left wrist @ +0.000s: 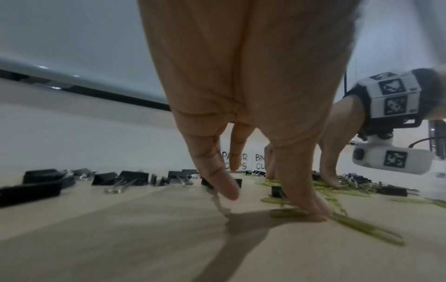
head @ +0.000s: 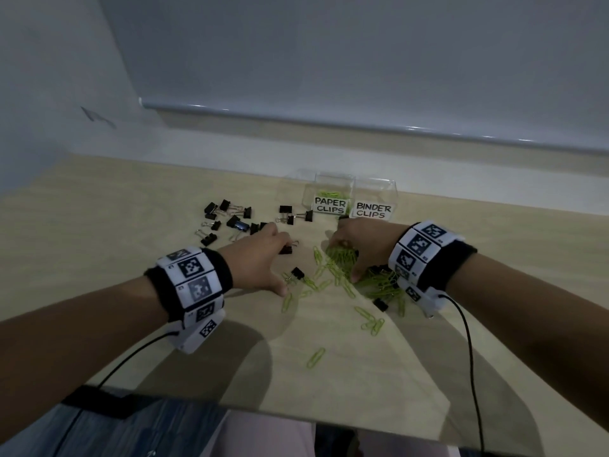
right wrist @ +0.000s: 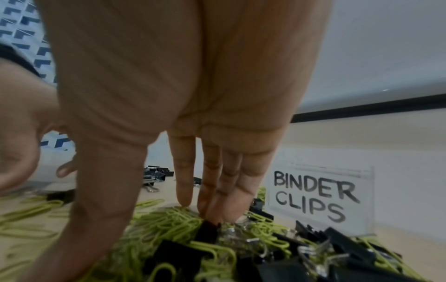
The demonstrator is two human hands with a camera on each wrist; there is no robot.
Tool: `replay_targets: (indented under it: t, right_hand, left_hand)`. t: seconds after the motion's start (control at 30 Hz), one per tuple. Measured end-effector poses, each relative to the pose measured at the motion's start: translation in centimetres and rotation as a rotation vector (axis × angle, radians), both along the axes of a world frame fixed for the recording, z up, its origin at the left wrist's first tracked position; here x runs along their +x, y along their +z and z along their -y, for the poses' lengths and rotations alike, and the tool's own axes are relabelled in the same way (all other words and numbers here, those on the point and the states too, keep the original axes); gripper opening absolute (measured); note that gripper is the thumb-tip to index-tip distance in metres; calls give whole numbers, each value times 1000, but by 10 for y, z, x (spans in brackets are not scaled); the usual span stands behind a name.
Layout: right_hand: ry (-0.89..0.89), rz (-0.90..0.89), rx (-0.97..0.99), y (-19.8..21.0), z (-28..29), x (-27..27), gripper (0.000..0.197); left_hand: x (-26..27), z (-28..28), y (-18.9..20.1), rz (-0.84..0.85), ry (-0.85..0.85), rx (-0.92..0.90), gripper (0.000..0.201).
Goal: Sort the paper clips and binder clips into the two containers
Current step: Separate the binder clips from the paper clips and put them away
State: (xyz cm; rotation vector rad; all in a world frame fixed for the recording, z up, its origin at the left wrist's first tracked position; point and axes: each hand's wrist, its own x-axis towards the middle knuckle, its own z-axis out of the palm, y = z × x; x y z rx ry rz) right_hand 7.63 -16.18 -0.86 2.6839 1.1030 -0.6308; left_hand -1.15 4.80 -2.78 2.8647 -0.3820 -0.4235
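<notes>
Two hands reach across a pale wooden counter (head: 99, 206): the left hand (head: 260, 255) spread flat among black binder clips (head: 230, 219), the right hand (head: 359, 245) pressing into a heap of green paper clips (head: 342, 258). Behind stand clear containers labelled "PAPER CLIPS" (head: 330, 205) and "BINDER CLIPS" (head: 373, 211), side by side.

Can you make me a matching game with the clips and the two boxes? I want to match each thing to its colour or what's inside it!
Things:
1. paper clips
2. binder clips
3. PAPER CLIPS box
4. BINDER CLIPS box

Descriptions:
A. black
B. has some green clips inside
C. green
D. no clips seen inside

Pairs: 1-C, 2-A, 3-B, 4-D
</notes>
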Motion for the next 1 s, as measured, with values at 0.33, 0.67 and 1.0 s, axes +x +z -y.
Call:
replay_targets:
  t: [0.33,0.67,1.0]
  right_hand:
    - [-5,22,83,-3,-3,-1,53]
    - [-17,14,157,-2,-9,-1,39]
    - [-93,5,233,-3,-13,1,13]
  left_hand:
    - [3,15,-7,75,-93,-70,24]
    - [16,23,3,-54,-220,-2,85]
    - [41,63,-7,46,38,-145,39]
